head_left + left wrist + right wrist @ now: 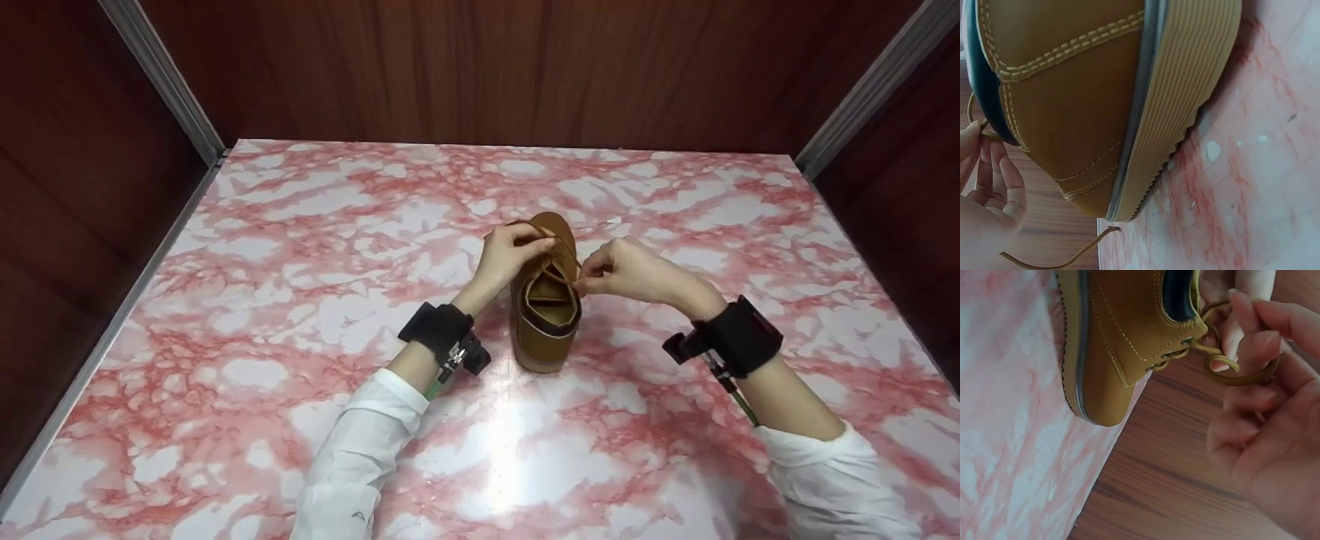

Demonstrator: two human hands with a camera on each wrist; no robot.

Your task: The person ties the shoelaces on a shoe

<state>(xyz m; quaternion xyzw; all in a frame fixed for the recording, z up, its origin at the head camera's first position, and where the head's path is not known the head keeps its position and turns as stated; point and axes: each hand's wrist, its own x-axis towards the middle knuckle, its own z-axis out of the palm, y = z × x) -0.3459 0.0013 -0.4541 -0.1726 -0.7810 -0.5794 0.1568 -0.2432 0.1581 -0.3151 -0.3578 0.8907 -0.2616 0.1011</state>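
A tan lace-up shoe (545, 349) with a dark padded collar stands upright on the table, its toe pointing away and its heel towards me. In the left wrist view, my left hand (994, 194) pinches the brown shoelace (989, 134) between thumb and fingers near the collar. One lace end hangs loose below that hand. On the shoe's other side, my right hand (1280, 405) has its fingers curled around a loop of the lace (1249, 379) just off the eyelets. Both hands are close together over the shoe's opening.
The table (247, 375) has a red and white marbled top. Dark wood panels (480, 75) rise behind it and at both sides, with grey metal strips (169, 75) at the corners. Each wrist wears a black strap with a small camera.
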